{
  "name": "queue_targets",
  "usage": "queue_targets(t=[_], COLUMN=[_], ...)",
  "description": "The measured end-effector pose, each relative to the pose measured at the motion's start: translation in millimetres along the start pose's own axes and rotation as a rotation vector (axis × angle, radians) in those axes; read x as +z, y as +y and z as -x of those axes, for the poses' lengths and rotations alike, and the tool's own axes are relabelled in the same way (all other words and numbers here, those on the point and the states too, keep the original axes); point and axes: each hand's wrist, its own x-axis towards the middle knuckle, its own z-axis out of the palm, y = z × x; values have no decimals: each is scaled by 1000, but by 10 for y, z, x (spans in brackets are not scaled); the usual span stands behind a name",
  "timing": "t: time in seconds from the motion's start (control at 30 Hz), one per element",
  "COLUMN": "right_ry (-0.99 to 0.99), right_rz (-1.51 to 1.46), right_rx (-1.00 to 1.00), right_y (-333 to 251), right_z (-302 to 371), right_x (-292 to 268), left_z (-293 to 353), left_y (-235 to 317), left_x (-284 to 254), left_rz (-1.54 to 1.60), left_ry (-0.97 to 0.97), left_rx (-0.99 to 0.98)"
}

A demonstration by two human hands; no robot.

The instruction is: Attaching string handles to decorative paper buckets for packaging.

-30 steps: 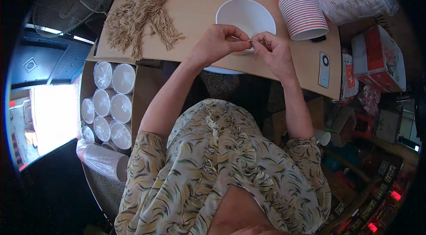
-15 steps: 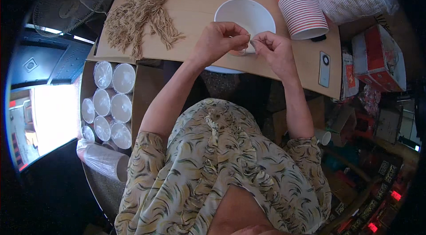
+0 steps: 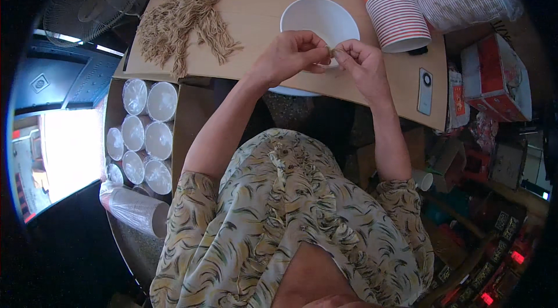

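The left hand point(image 3: 288, 57) and the right hand point(image 3: 365, 68) are close together above the desk's point(image 3: 401, 78) near edge, fingertips pinched on a small thing point(image 3: 331, 52), too tiny to identify. Behind stands a white bowl point(image 3: 317, 14); farther left lie tan strands point(image 3: 185, 11).

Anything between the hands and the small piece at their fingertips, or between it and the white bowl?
Nothing visible. The left hand and right hand pinch the small piece, too tiny to identify. The white bowl shows just beyond, no separate object visible between; the hands hide part of its near side.
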Motion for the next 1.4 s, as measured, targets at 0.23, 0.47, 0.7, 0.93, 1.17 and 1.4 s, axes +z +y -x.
queue_targets(t=[0.23, 0.47, 0.7, 0.93, 1.17, 1.4], right_ry=[72, 82, 72, 66, 103, 167], right_rz=[41, 57, 36, 20, 34, 48], right_rx=[18, 23, 68, 20, -9, -58], right_y=[-52, -10, -50, 13, 16, -117], right_z=[21, 26, 18, 8, -2, 19], right_x=[32, 10, -11, -19, -6, -40], left_z=[-18, -28, -25, -37, 0, 7], left_y=[-24, -48, -4, -34, -2, 73], left_x=[-11, -34, -20, -68, -43, 88], left_rz=[101, 103, 207, 212, 67, -366], left_ry=[-17, -20, 28, -2, -28, 163], left_rx=[5, -17, -30, -60, 13, 160])
